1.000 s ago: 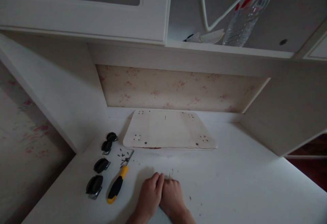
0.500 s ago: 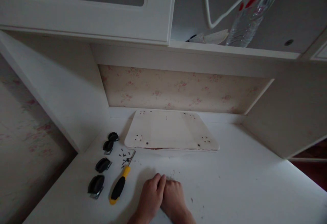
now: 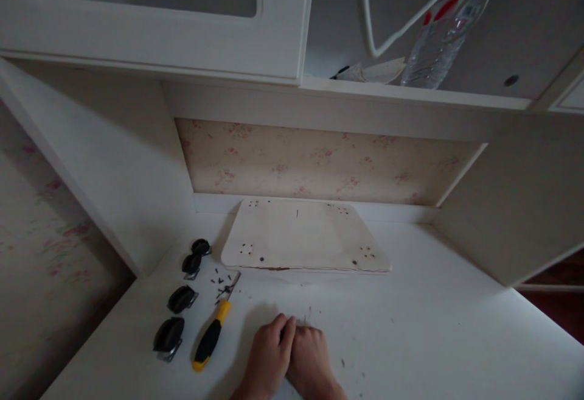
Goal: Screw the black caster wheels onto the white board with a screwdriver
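My left hand (image 3: 266, 351) and my right hand (image 3: 311, 354) rest side by side on the white tabletop, pressed together with fingers curled in. The left thumb lies against the right hand, and no object shows in either. To their left lies a yellow and black screwdriver (image 3: 208, 342), its tip among several small dark screws (image 3: 221, 279). Further left, black caster wheels with metal plates stand in a line, the closest caster (image 3: 168, 336) near the front. Beyond my hands is a white board (image 3: 305, 235) with rounded corners, groups of screw holes and a chipped front edge.
Bits of debris (image 3: 343, 363) are scattered near my hands. Side panels (image 3: 493, 205) close in the desk left and right. Above hangs a cabinet (image 3: 159, 41); its open shelf holds a plastic bottle (image 3: 433, 47) and a white cable (image 3: 401, 28). Floral wallpaper (image 3: 296, 156) covers the back.
The view has tilted up very slightly, so things sit a little lower in it. My hands stay together in the same place, and nothing on the tabletop has moved.
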Demonstrator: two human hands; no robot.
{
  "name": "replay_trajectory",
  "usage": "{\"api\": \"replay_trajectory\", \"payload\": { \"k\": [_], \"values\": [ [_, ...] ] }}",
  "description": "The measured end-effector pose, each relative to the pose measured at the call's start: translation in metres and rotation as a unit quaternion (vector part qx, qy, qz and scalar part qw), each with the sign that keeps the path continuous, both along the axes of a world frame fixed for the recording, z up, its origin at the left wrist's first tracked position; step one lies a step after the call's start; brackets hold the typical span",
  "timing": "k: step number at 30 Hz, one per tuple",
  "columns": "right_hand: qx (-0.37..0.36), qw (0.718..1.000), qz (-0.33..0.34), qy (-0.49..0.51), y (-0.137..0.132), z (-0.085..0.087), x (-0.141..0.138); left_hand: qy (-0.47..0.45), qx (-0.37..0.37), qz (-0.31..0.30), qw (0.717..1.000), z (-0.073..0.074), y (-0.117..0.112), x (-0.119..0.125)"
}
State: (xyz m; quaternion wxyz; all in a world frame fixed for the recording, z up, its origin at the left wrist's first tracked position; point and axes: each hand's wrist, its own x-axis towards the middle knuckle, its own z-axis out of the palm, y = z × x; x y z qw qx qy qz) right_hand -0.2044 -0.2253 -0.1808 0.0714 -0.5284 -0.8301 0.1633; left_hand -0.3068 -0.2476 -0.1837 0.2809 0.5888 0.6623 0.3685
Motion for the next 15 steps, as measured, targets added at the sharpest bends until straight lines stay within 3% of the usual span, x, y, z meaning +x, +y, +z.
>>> {"api": "replay_trajectory", "payload": {
  "k": [3,6,10,13,15],
  "values": [
    [-0.046,0.994,-0.031,0.091,0.0,0.0,0.0,-0.017,-0.001,0.0,1.0,0.0,0.003,0.002],
    [-0.093,0.966,-0.11,0.215,0.01,0.007,0.009,-0.09,-0.015,0.007,0.996,0.008,0.002,-0.003],
    [-0.17,0.874,-0.225,0.396,0.037,0.034,0.042,-0.128,-0.006,0.105,0.986,0.032,-0.022,-0.038],
    [-0.22,0.807,-0.247,0.49,0.054,0.058,0.058,-0.034,0.038,0.143,0.988,0.041,-0.052,-0.083],
    [-0.267,0.775,-0.234,0.523,0.06,0.069,0.054,0.056,0.068,0.155,0.984,0.036,-0.069,-0.111]
  ]
}}
